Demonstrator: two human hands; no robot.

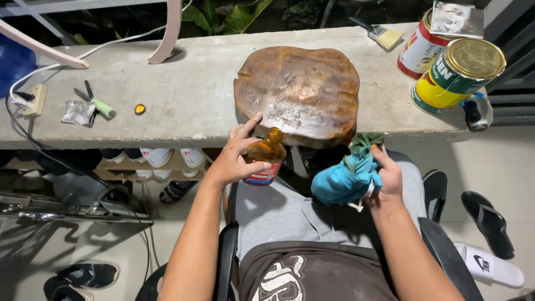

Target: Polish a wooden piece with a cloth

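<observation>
On the concrete ledge (184,106), from the left, lie a white power strip (34,99), a crumpled silver packet (78,112), a green-handled tool (99,103) and a gold bottle cap (140,109). The left hand (234,160) is clamped on an uncapped amber glass bottle (266,158) with a red and white label, held just below the glossy brown wooden slab (298,92). The right hand (386,177) grips a bunched turquoise cloth (345,178). Farther right lie a paintbrush (382,34) and two gold-lidded cans (454,69).

Amber bottle (266,158) with red-blue label in left hand (234,159), two labelled tins (446,61) right on ledge, silver sachet (77,112) left
</observation>
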